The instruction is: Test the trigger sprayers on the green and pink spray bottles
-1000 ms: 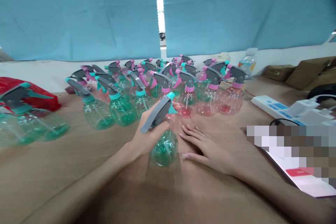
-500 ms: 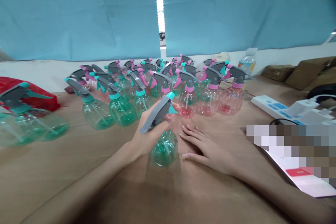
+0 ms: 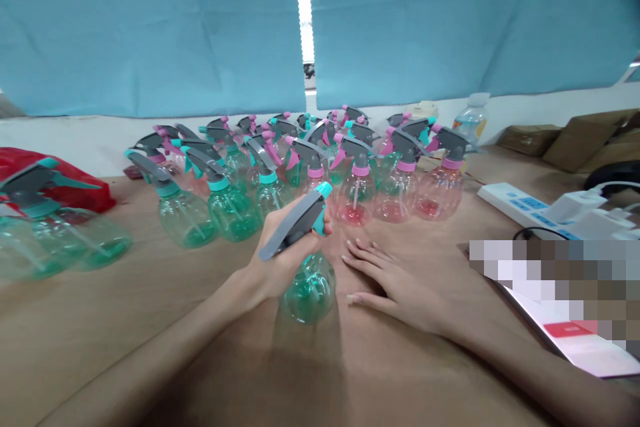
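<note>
My left hand is wrapped round the neck of a green spray bottle with a grey and turquoise trigger head. Some fingers curl in front around the turquoise trigger, and the bottle leans slightly, its nozzle pointing away to the right. Flat on the tabletop, just right of that bottle, lies my right hand, fingers spread and holding nothing. Beyond both hands stand several more spray bottles, among them a green one and a pink one.
To the left, a large green spray bottle stands before a red plastic bag. On the right are a white power strip with plugs, a phone-like device partly pixelated, and brown boxes. A clear drink bottle stands behind.
My left hand and its spray bottle have shifted slightly left and toward me, with the trigger now drawn closer to the neck. My right hand has stayed put.
</note>
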